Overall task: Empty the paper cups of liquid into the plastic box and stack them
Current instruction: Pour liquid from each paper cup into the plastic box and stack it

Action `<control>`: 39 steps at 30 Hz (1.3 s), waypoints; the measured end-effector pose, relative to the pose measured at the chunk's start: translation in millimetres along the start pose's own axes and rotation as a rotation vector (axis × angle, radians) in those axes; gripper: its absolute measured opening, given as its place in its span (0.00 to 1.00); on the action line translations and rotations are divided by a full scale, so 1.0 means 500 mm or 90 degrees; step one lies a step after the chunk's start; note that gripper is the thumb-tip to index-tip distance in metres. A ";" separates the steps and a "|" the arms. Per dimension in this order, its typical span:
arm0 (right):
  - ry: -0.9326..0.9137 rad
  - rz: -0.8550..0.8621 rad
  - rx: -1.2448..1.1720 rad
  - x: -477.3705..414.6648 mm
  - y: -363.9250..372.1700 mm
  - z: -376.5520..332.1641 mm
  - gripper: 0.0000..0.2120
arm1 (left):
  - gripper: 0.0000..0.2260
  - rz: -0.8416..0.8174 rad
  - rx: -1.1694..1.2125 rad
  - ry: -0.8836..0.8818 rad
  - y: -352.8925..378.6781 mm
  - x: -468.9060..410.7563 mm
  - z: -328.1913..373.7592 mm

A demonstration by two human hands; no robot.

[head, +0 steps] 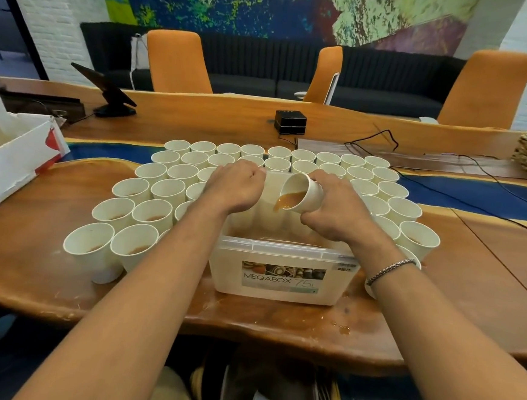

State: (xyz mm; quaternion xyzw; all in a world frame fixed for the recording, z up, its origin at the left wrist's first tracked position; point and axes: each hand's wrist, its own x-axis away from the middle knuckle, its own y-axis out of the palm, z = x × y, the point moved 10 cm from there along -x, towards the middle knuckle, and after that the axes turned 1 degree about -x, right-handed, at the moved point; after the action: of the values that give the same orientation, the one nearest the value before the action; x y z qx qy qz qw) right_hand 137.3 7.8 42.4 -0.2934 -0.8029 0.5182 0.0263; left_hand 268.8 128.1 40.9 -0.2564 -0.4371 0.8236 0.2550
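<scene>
Right hand grips one tilted paper cup over one plastic box; left hand beside it curled, grasp unclear

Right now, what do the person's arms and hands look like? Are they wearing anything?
The left hand and right hand wear no gloves. The left forearm and right forearm are bare, with no sleeves showing. On the right wrist sits a thin, silver-coloured bracelet that looks like a braided chain. The left wrist has no watch or band.
</scene>
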 end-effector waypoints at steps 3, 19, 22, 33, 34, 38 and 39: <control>0.001 0.001 0.017 -0.003 0.000 0.000 0.31 | 0.20 -0.003 -0.005 -0.001 0.001 -0.003 -0.001; -0.008 0.019 0.023 -0.005 -0.008 -0.001 0.31 | 0.20 -0.002 -0.022 0.028 0.007 -0.013 -0.004; -0.011 0.022 0.021 -0.004 -0.009 -0.003 0.31 | 0.19 0.001 -0.034 0.028 0.004 -0.008 -0.001; -0.016 0.024 0.050 -0.001 -0.013 -0.010 0.32 | 0.20 -0.003 -0.030 0.013 0.002 -0.006 0.003; -0.017 0.024 0.052 -0.001 -0.013 -0.010 0.32 | 0.20 -0.003 -0.029 0.012 0.002 -0.006 0.003; -0.018 0.022 0.059 -0.002 -0.011 -0.011 0.32 | 0.20 -0.005 -0.029 0.006 0.003 -0.005 0.002; -0.019 0.022 0.063 -0.003 -0.011 -0.011 0.32 | 0.20 -0.006 -0.029 0.005 0.002 -0.004 0.003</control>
State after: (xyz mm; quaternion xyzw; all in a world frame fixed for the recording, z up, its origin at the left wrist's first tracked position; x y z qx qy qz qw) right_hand 137.9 10.0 49.8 -0.2977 -0.7715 0.5619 0.0199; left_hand 269.3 125.5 41.0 -0.2633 -0.4557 0.8113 0.2547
